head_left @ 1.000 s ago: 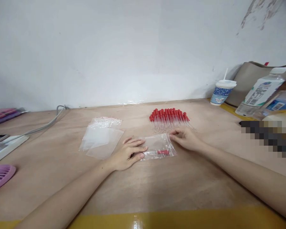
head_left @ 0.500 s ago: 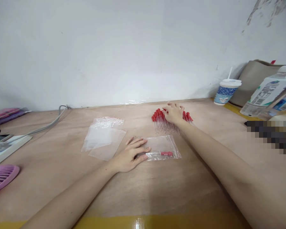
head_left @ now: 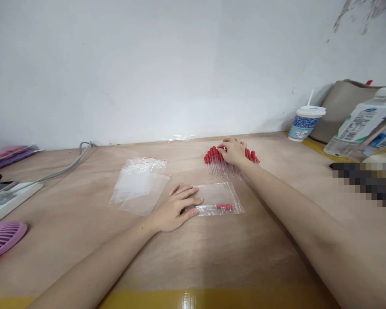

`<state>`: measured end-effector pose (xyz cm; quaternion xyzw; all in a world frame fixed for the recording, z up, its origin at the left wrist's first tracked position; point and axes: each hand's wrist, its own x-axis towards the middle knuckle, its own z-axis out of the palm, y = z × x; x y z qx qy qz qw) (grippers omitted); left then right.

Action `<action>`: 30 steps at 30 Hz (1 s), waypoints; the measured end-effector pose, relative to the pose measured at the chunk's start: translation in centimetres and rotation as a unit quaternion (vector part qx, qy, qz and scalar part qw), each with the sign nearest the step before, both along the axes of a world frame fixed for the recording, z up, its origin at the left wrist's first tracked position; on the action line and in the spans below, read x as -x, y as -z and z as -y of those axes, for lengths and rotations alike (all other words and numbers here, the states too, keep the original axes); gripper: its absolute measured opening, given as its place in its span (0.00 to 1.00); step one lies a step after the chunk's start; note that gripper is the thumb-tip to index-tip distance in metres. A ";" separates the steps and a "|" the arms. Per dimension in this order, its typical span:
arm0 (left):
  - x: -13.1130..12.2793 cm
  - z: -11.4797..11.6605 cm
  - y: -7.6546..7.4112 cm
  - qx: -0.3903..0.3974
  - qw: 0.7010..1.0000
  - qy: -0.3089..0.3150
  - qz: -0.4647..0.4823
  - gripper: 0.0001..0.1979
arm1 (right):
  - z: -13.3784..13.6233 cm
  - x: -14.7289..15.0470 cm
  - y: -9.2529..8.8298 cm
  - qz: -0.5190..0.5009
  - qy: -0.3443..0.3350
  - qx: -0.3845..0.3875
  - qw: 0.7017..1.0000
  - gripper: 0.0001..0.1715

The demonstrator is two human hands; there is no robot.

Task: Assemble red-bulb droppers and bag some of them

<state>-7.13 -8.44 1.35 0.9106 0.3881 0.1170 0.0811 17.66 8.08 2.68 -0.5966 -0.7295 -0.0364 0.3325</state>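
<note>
My left hand [head_left: 180, 209] lies flat with its fingers apart on the left end of a clear zip bag [head_left: 214, 195]. Inside this bag is one dropper with a red rubber bulb [head_left: 224, 207]; the hand hides part of its stem. Farther back, my right hand [head_left: 233, 152] rests over a row of red-bulbed droppers [head_left: 213, 153], thumb at the bulbs and fingers loosely bent, somewhat apart. It covers the middle of the row, and no dropper is lifted. Left of the bag, several more clear zip bags [head_left: 137, 184] overlap in a loose stack.
A paper cup with straw [head_left: 305, 124], a plastic bottle [head_left: 362, 122] and a grey-beige bag [head_left: 334, 111] stand at the back right. At left are a white power strip [head_left: 16, 199], its grey cable [head_left: 64, 168] and a pink slatted object [head_left: 6, 238]. The wall closes off the back.
My right hand has shifted very slightly left over the droppers, its fingers a little closer together. My left hand and the bag under it stay in place.
</note>
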 end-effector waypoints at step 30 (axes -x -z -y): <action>-0.1 0.2 -0.1 -0.045 0.998 -0.042 0.016 0.28 | 14.1 -5.1 3.5 -0.535 -0.181 0.270 0.780 0.19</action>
